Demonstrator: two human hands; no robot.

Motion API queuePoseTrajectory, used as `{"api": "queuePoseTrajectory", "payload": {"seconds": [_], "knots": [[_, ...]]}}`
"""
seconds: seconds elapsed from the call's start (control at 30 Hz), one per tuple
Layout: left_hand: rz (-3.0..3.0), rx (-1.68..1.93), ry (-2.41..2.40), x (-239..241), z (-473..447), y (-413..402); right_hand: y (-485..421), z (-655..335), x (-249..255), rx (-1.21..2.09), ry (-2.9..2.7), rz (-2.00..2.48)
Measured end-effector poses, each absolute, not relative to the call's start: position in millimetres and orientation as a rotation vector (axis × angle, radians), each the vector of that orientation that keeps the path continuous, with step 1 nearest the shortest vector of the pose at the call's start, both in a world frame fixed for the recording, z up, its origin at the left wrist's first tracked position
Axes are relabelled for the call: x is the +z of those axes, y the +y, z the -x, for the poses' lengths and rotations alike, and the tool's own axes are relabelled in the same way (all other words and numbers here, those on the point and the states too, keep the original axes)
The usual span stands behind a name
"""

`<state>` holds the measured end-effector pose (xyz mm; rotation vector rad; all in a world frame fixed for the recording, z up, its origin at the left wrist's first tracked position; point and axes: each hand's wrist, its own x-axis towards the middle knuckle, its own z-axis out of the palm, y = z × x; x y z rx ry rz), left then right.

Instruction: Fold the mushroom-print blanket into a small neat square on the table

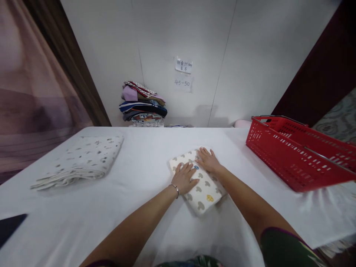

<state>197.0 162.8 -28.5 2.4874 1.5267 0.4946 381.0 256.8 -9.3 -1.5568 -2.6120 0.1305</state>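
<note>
A folded white cloth (pixel 198 193) with grey, blue and yellow mushroom prints lies slightly turned on the white-covered table. Both hands rest on top of it. My left hand (pixel 183 178), with a bracelet at the wrist, is flat with its fingers spread near the cloth's left edge. My right hand (pixel 209 161) presses flat on the upper right part, fingers apart. Parts of the cloth are hidden beneath the hands and the right forearm. Further left lies another folded white cloth (pixel 89 154) with small grey prints, apart from both hands.
A red perforated basket (pixel 289 157) with metal handles stands at the right. Behind the table's far edge is a stack of folded fabrics (pixel 143 104). Paper signs (pixel 183 66) hang on the wall. A dark flat item (pixel 11 226) lies at the left edge, and a curtain (pixel 41 85) hangs there.
</note>
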Motion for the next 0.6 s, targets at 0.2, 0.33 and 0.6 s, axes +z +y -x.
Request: {"api": "queuePoseTrajectory", "payload": {"seconds": [0.2, 0.33, 0.6], "knots": [[-2.446, 0.526, 1.523, -28.2, -199.6, 162.6, 267.9, -385.1, -17.3, 0.351, -2.527, 1.614], [-2.357, 0.675, 1.512, -25.3, -190.5, 160.5, 265.8, -395.4, -8.1, 0.634, -2.283, 1.606], [-1.062, 1.078, 1.762, -30.6, -154.1, 144.9, 228.4, -466.5, -18.0, 0.802, -1.767, 1.774]]}}
